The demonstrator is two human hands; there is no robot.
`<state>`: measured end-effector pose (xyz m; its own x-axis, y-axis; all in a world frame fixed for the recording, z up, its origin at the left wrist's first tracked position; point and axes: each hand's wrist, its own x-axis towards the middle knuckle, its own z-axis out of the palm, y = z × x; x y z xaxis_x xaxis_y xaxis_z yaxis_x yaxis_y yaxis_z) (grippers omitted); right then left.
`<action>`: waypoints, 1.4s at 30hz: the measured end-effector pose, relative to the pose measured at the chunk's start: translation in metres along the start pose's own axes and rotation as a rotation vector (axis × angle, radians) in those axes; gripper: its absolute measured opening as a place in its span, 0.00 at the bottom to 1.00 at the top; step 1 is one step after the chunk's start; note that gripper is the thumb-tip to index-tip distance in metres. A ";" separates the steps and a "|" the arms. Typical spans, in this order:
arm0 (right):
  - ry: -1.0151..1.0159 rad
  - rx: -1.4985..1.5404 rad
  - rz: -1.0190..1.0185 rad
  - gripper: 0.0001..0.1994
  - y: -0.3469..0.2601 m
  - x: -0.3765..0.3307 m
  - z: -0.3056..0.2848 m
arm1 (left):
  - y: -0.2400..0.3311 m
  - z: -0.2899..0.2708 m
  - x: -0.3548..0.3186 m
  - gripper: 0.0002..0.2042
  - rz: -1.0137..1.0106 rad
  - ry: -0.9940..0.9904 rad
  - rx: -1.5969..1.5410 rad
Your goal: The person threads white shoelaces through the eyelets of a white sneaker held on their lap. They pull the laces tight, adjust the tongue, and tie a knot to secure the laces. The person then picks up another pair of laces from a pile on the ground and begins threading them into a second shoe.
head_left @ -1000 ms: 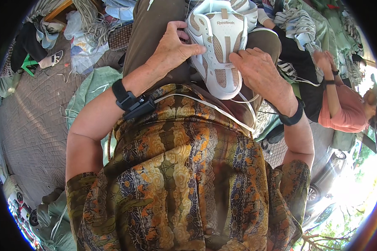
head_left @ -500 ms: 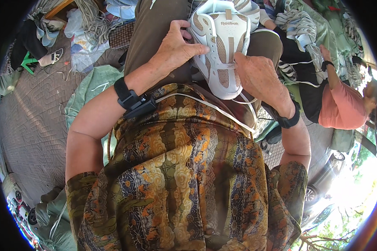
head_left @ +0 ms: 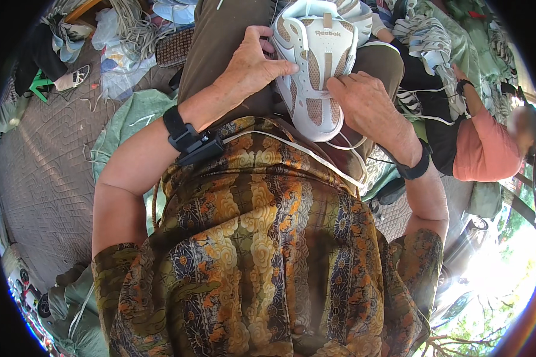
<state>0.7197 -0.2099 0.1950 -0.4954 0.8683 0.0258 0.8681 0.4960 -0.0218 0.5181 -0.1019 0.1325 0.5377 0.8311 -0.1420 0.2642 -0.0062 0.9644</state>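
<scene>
A white and beige sneaker rests in my lap, its toe pointing toward me. My left hand grips its left side, with the thumb pressed on the eyelet row and the fingers around the outer edge. On the other side, my right hand is closed in a pinch at the lower eyelets, where a short stretch of lace crosses the tongue. The white shoelace trails past the toe and lies in a long curve across my shirt. The pinching fingertips are partly hidden.
More white shoes lie just beyond the sneaker. Bundles of pale laces and a green sack are at the left. A person in a pink top sits at the right beside heaped striped shoe parts.
My right hand has shifted slightly, its fingertips moving a little left over the tongue, and its wrist has moved outward. The left hand and sneaker stay nearly in place.
</scene>
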 end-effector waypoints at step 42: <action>0.374 0.169 0.216 0.05 -0.015 -0.011 0.024 | 0.014 -0.015 -0.033 0.12 0.268 -0.152 0.107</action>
<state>0.7113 -0.2263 0.1712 -0.2314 0.9036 0.3605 0.9174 0.3259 -0.2282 0.4923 -0.1213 0.1542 0.7106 0.6996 0.0748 0.1754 -0.2792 0.9441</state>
